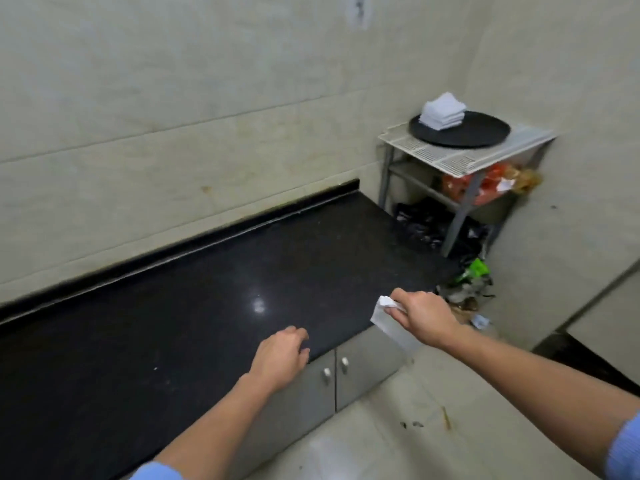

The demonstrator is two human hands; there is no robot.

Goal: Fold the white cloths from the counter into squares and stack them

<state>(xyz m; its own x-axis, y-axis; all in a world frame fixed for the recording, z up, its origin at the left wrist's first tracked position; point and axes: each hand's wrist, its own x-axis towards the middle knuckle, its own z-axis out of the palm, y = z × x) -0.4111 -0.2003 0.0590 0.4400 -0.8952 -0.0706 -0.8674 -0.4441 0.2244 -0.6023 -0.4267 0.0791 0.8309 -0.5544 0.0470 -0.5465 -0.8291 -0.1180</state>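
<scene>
1. Head view looks down on a black counter that runs along a tiled wall; its top is polished and shows a spot of reflected light.
2. The right hand is held just off the counter's front right corner. Its fingers and thumb are curled round a folded white cloth, which hangs below the knuckles, clear of the counter top.
3. The left hand is over the counter's front edge, to the left of the right hand. Its fingers are loosely curled and hold nothing; whether the fingertips touch the stone I cannot tell.
4. A stack of folded white cloths sits at the left edge of a round black tray.
5. The tray lies on the top shelf of a white slotted rack in the room's corner, beyond the counter's right end.
6. Orange bags are on the rack's lower shelf, and dark bags and litter lie on the floor beneath it.
7. Grey cabinet doors with small metal knobs close the space under the counter's front edge.
8. Blue sleeves show at both forearms.
</scene>
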